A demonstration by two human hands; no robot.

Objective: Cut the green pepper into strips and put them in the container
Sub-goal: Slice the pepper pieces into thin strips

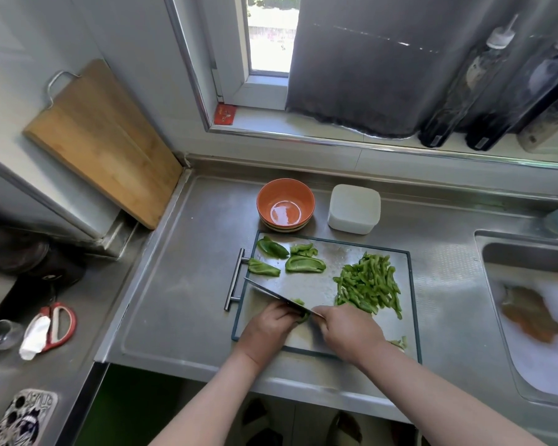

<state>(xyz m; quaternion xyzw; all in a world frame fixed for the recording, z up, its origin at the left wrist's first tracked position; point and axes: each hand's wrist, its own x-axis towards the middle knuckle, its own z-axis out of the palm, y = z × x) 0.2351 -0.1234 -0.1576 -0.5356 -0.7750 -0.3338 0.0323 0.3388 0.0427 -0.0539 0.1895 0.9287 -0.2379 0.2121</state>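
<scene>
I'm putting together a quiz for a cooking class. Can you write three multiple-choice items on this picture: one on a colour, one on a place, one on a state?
1. The bowl behind the steel cutting board is:
A. orange
B. blue
C. black

2. The pile of cut strips lies:
A. in the bowl
B. on the board's right part
C. at the board's left end

3. The right hand:
A. grips the knife
B. lies flat on the board
C. holds the bowl

Answers:
1 A: its inside is plainly orange.
2 B: the heap sits right of the blade, on the board.
3 A: the blade runs out from its closed fist, while the left hand holds a pepper piece at the blade.
</scene>
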